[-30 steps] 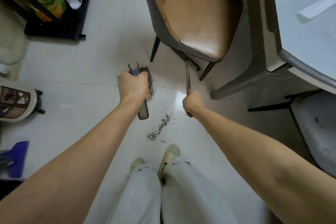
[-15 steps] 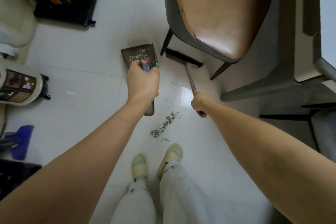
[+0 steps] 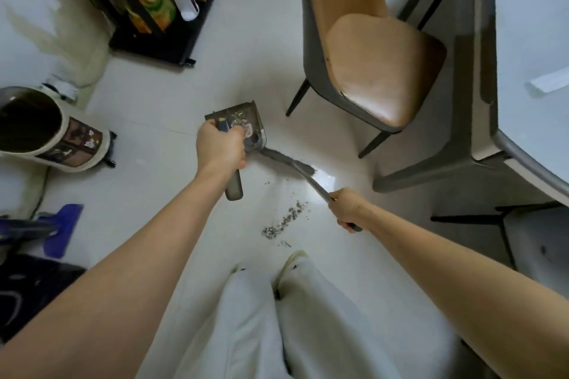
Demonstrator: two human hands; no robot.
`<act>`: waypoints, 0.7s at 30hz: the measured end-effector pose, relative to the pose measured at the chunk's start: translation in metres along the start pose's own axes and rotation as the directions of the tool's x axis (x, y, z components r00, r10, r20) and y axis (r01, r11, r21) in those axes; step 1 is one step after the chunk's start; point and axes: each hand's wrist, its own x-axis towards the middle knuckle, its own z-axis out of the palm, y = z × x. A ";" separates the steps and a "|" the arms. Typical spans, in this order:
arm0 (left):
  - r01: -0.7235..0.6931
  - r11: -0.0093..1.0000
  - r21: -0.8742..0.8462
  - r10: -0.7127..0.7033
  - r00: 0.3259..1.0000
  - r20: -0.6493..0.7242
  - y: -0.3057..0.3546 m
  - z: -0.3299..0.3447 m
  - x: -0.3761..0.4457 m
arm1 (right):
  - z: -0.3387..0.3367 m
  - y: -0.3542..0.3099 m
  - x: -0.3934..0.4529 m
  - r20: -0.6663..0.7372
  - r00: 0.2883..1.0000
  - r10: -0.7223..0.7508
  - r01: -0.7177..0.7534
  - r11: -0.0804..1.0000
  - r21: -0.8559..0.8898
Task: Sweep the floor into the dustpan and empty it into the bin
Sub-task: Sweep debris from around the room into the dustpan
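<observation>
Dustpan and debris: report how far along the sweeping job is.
Done: some debris lies in the dustpan, held by the left hand. In hand: the right hand works the broom at its mouth. Left: the debris line on the floor, then emptying into the bin.

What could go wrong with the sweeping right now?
The dustpan already holds scraps, and the left hand grips its handle, so tilting it might spill them. The line of crumbs lies near the slippers, behind the broom head, so it could get stepped on or missed.
</observation>
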 end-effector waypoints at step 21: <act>0.074 0.988 -0.137 -0.104 0.967 -0.231 -0.032 -0.101 0.004 | 0.040 -0.071 0.018 0.174 0.975 -0.134 0.191 0.911 -0.367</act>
